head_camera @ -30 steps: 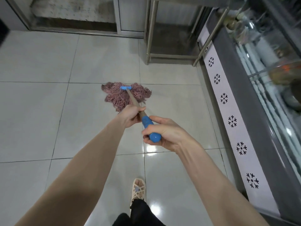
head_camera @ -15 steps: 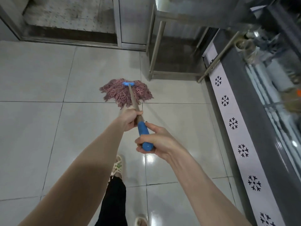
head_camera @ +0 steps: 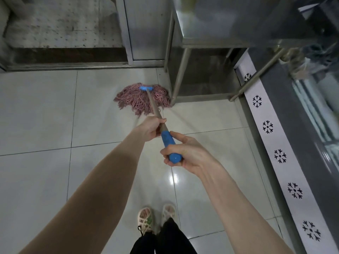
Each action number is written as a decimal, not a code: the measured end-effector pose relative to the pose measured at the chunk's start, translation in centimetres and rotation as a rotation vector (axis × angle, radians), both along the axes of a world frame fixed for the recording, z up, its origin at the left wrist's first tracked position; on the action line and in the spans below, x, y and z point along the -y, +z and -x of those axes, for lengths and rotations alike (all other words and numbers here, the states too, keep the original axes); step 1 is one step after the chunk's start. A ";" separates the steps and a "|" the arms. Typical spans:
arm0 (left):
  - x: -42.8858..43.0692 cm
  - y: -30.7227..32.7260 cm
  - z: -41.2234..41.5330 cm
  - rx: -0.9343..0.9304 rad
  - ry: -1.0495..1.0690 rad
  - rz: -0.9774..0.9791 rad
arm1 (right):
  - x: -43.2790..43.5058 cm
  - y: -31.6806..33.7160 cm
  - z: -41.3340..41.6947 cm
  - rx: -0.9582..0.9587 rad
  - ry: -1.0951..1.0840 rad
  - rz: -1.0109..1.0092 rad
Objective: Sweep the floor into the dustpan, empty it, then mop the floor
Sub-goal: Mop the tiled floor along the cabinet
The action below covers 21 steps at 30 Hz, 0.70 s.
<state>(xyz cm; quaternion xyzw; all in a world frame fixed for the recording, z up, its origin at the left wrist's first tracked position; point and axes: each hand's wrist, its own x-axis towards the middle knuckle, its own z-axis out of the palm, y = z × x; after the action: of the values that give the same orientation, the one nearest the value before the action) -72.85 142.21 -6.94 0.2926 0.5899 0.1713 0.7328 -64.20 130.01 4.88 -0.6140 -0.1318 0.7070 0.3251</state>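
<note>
Now: one mop, both hands on it, its head down on the tiled floor at 12 o'clock.
One grey-brown shaft, one blue grip, one blue clamp over pinkish-red strings, splayed flat and tangled. Left hand wrapped round the bare shaft just past the grip. Right hand, at its 5 o'clock, curled round the grip's end. Strings at 3 o'clock reach one steel table leg. Two sandalled feet at 6 o'clock. Six snowflake marks on the white strip, 3 o'clock side.
</note>
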 end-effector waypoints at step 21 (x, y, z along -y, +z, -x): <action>-26.7 -1.5 -8.4 -0.021 0.011 -0.034 | -26.6 -2.4 -9.9 -0.057 -0.021 -0.002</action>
<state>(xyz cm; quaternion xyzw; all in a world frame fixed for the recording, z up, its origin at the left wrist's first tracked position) -64.40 168.94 -8.45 0.3035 0.5963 0.1822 0.7204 -54.31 156.59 2.51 -0.5945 -0.1167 0.7208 0.3369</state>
